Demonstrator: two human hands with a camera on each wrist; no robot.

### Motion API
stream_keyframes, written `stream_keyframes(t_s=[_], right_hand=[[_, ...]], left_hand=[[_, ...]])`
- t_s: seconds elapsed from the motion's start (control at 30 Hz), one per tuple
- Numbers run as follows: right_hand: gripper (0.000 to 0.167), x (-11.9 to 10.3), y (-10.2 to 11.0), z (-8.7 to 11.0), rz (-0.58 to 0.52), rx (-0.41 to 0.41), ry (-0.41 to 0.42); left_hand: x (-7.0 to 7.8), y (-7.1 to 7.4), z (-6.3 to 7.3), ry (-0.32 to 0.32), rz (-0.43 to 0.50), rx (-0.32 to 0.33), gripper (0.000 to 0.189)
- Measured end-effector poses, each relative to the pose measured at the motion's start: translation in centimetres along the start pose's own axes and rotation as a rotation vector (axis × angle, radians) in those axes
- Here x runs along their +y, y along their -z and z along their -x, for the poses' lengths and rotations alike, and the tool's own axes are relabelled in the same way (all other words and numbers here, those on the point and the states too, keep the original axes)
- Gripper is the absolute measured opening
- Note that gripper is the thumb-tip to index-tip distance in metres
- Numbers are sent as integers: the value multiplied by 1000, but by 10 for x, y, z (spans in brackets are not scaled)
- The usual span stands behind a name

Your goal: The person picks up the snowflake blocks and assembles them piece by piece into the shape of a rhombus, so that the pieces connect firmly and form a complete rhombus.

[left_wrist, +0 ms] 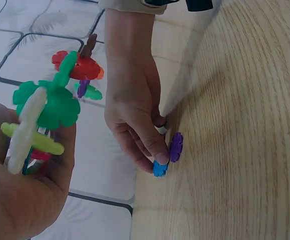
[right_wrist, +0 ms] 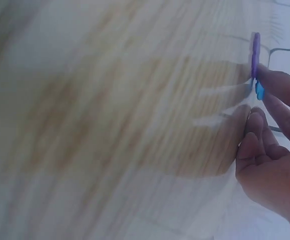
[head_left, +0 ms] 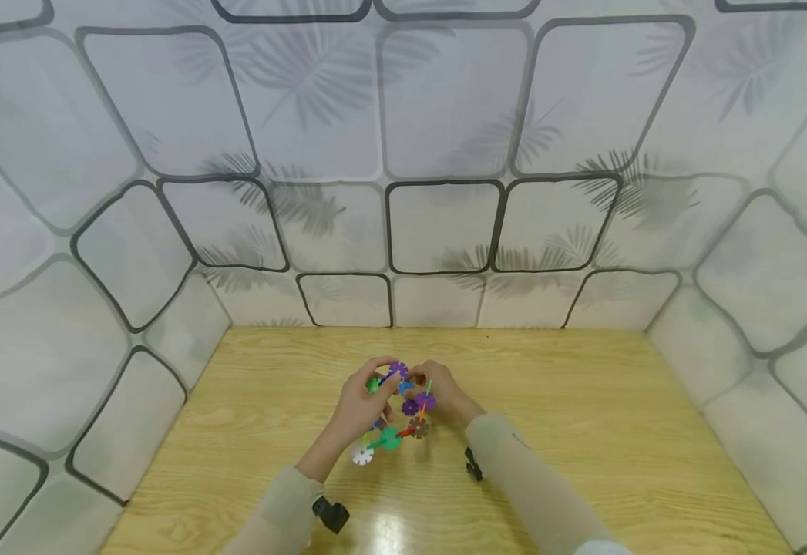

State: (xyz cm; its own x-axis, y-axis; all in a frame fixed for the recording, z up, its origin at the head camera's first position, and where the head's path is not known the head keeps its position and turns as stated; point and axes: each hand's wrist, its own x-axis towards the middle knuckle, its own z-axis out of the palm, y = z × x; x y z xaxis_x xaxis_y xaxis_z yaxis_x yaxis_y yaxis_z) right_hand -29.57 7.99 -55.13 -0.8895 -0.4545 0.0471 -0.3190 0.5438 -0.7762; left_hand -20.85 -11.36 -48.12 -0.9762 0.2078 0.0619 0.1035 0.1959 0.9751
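Note:
My left hand (head_left: pixel 356 408) grips a chain of notched plastic discs, slotted together edge to edge and held above the table. Its links include a white disc (head_left: pixel 362 455), a green disc (head_left: pixel 390 438), a brown disc (head_left: pixel 418 428) and a purple one (head_left: pixel 426 401). A yellow-green disc (left_wrist: pixel 47 143) crosses the white one close to the left palm. Down at the tabletop, my right hand (left_wrist: pixel 134 112) pinches a blue disc (left_wrist: pixel 160 169) between thumb and finger. Right beside it is a loose purple disc (left_wrist: pixel 176 147), near the thumb tip of the right hand (right_wrist: pixel 275 155).
The wood-grain table (head_left: pixel 583 432) extends around both hands. Pale patterned walls (head_left: pixel 445 231) enclose it at the back and both sides. Each wrist carries a small black camera, such as the left wrist's camera (head_left: pixel 332 515).

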Motion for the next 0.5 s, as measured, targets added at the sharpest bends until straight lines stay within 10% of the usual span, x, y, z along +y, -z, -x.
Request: stream_keyframes(t_s=[0.5], right_hand=[[15, -3, 28, 7, -83, 58, -78]], left_hand=[[2, -5, 2, -9, 7, 34, 35]])
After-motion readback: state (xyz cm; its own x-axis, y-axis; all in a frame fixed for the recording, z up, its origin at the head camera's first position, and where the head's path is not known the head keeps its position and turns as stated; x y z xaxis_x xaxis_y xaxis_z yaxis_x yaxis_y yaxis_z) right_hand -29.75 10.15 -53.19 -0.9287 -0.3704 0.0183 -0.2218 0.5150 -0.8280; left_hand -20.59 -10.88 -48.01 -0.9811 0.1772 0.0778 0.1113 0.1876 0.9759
